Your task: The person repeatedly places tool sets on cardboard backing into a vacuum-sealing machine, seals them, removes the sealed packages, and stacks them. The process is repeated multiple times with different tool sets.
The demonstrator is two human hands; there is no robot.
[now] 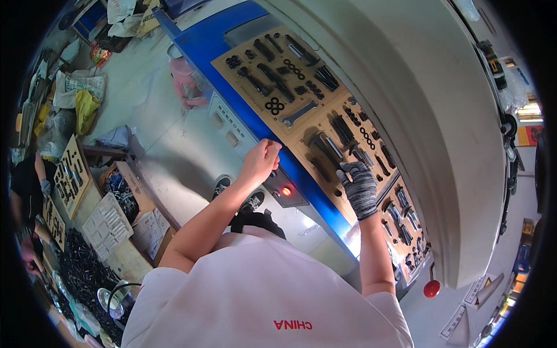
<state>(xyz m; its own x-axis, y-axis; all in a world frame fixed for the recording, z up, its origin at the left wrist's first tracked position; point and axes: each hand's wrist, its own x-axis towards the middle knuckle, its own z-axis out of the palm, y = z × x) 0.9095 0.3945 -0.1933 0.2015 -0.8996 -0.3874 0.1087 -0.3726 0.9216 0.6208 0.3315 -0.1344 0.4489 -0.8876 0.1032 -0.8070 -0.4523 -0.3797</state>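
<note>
My bare left hand (261,162) is closed, its fingers curled together above the front edge of the blue machine bed (310,185). Whatever may lie inside that hand is hidden. My right hand (358,188), in a grey knitted glove, rests over a tan board (307,136) of tools with its fingers slightly bent and apart. Its fingertips come close to dark and silvery cylindrical parts (361,155). Left of them lies a large dark hammer-shaped tool (325,145). A grey open-end wrench (300,113) sits farther up, near black rings (274,105).
A control box with a lit red-orange button (286,191) is below my left hand. The machine's large beige cover (429,116) curves over the right side, with a red knob (431,289) at its lower end. On the left, a workbench (122,255) holds trays and black parts; another person (26,185) stands beyond.
</note>
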